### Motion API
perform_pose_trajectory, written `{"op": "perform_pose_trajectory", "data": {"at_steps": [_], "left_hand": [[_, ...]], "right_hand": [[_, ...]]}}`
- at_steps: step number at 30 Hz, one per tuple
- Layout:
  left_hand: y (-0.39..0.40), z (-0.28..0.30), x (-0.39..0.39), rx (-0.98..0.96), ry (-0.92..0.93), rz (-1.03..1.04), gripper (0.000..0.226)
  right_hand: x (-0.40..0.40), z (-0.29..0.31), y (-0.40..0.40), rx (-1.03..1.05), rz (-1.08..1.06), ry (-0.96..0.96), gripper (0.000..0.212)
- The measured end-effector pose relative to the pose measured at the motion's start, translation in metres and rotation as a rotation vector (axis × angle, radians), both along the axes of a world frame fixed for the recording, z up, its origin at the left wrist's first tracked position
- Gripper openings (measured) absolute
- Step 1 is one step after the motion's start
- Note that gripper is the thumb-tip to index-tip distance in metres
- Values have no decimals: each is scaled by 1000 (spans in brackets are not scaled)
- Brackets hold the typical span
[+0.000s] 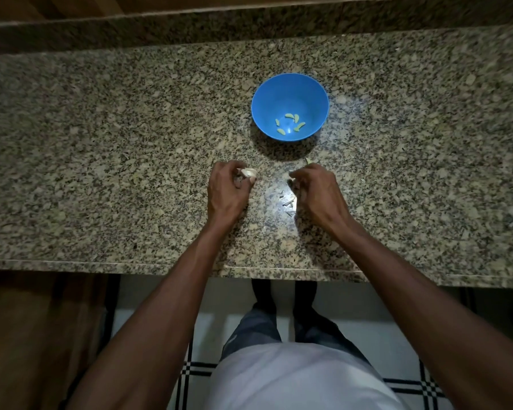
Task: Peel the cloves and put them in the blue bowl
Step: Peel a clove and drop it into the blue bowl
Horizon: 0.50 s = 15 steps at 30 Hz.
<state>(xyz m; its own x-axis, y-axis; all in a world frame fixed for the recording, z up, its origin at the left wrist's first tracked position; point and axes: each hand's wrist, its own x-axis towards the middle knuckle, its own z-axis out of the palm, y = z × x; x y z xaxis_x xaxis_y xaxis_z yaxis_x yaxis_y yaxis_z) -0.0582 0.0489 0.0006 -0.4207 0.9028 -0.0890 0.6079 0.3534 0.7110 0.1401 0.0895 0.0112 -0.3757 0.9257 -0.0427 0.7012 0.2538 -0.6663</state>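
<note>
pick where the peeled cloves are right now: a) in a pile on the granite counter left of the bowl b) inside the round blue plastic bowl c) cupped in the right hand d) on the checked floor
b: several pale peeled cloves lie at the bottom of the round blue plastic bowl, which stands on the speckled granite counter beyond both hands.

One bowl (290,84) holds six peeled cloves (291,116); one garlic piece (248,172) sits in one of two hands (227,189).
</note>
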Motion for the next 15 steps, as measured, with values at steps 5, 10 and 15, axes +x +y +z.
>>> {"op": "perform_pose_trajectory", "data": {"at_steps": [5, 10, 15], "left_hand": [[1, 1, 3, 47, 43, 26, 37], [-14, -2, 15, 113, 117, -4, 26], [-7, -9, 34, 116, 135, -263, 35]], "right_hand": [[-12, -4, 24, 95, 124, -145, 12], [-14, -6, 10, 24, 229, -226, 15], [10, -7, -6, 37, 210, -156, 34]]}}
